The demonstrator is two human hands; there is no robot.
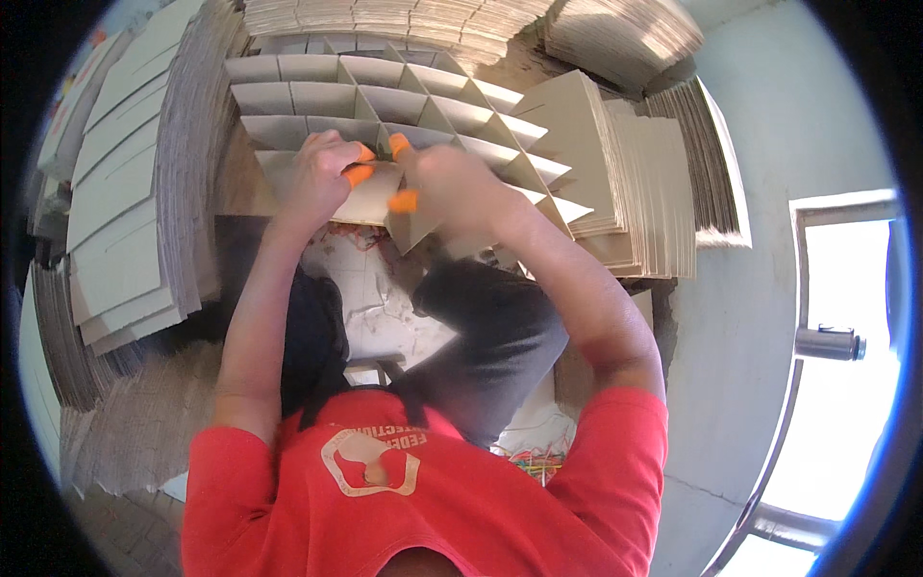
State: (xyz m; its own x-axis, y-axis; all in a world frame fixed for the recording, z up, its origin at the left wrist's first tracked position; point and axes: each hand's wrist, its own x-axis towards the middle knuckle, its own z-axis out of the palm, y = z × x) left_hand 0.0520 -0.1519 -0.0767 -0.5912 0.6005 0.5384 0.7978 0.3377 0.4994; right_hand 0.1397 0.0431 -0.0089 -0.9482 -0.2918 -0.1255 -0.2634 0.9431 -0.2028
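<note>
A pale cardboard divider grid (336,99) of interlocked strips stands in front of me. At its near edge, my left hand (322,178) pinches a cardboard strip (370,204) between thumb and finger. My right hand (457,192), partly blurred, is beside it with thumb and finger bent about a crossing strip (411,231) of the grid. Orange coverings wrap the fingertips of both hands. The slot between the hands is partly hidden by my fingers.
Tall stacks of flat cardboard strips (120,207) rise at the left. More cardboard stacks (630,183) stand on the right, and another row (404,19) lies behind the grid. A pale wall (740,404) with a bright window (851,288) is at the far right.
</note>
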